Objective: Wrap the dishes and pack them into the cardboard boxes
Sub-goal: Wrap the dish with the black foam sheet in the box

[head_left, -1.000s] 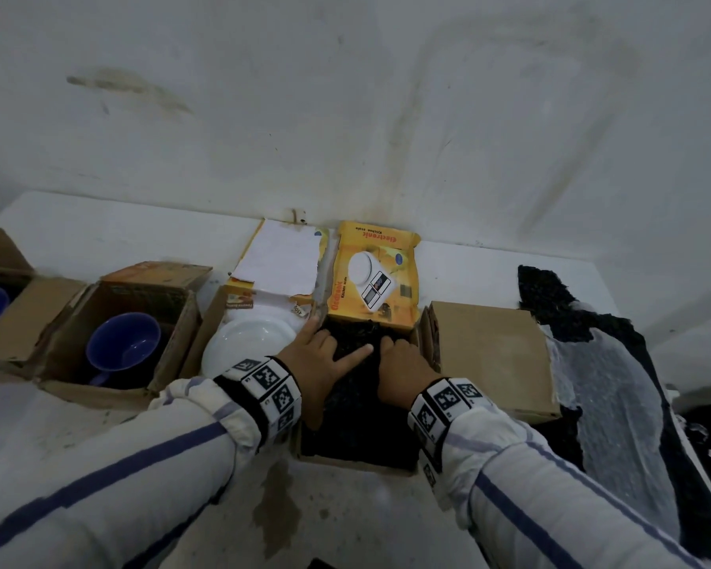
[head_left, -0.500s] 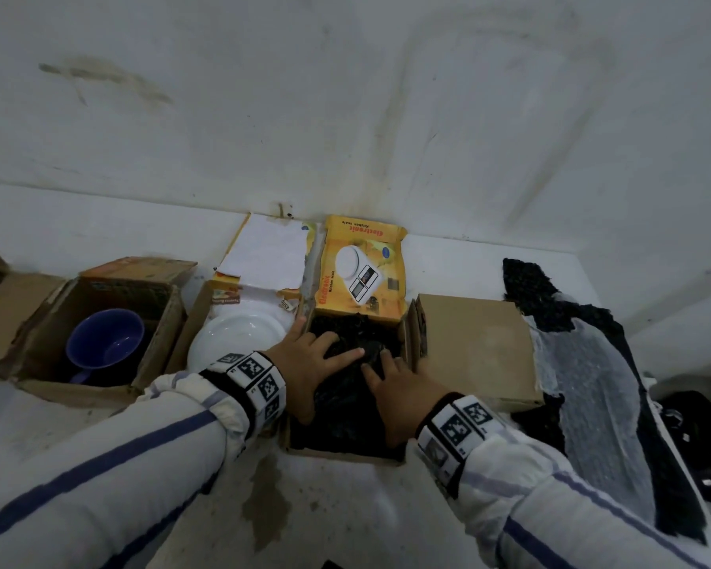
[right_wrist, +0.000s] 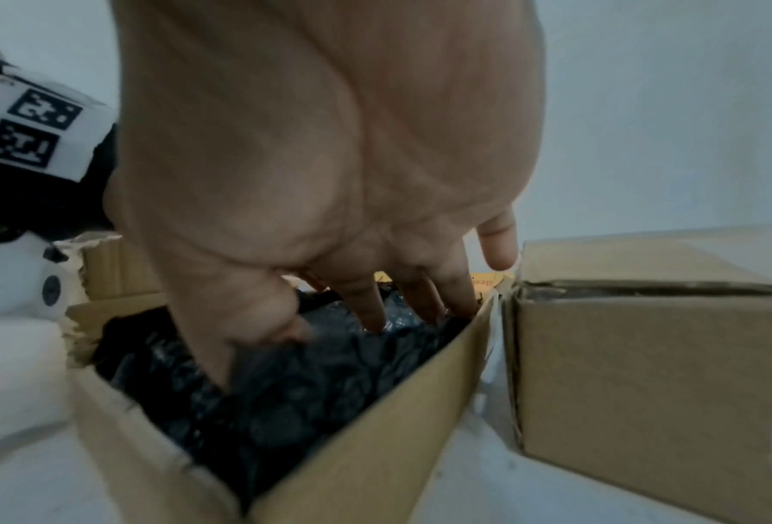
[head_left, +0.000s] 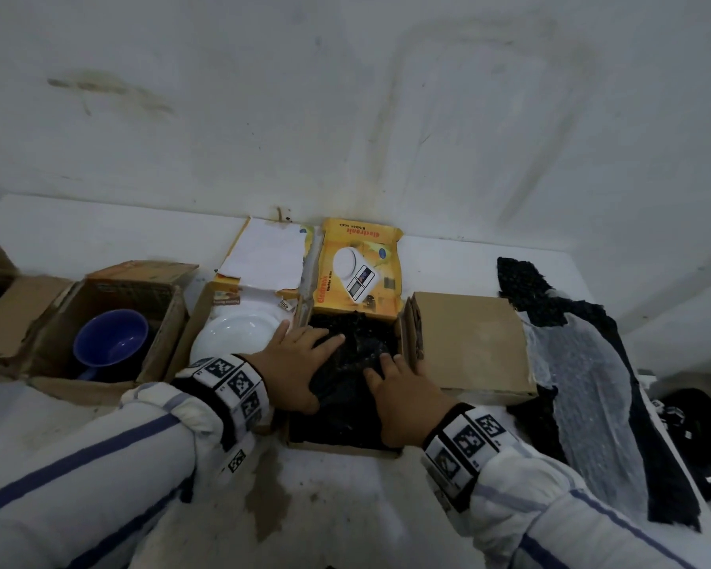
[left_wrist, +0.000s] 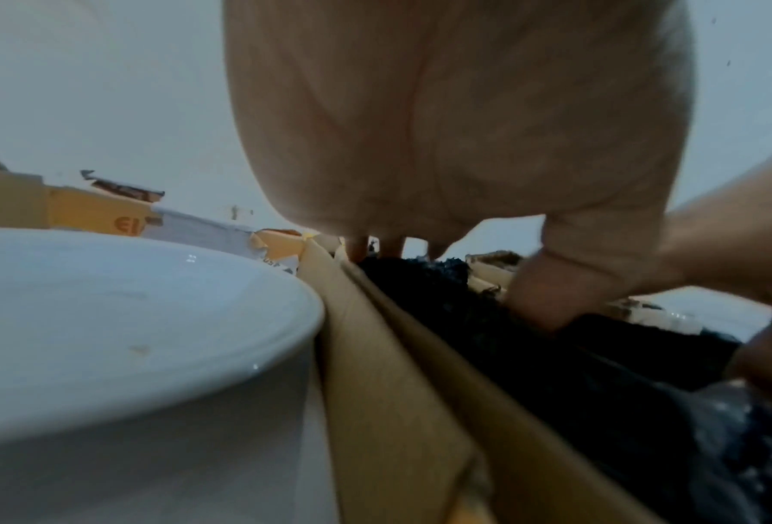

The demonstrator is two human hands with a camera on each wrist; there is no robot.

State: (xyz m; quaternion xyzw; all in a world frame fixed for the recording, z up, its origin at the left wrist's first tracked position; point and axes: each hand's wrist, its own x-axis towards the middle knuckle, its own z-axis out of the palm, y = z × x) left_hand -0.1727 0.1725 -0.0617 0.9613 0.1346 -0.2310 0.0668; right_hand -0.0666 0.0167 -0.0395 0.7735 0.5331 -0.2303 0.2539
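Dish bundle in box — both hands flat on it — stained white table.

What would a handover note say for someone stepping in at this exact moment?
Left hand and right hand: both flat, fingers spread, pressing the black-wrapped bundle down into the middle box.
White plate lies unwrapped in the yellow box to the left; blue bowl lies unwrapped in the brown box further left.
Closed box stands on the right, spare wrap beyond it.
Left: close the middle box, wrap plate and bowl.
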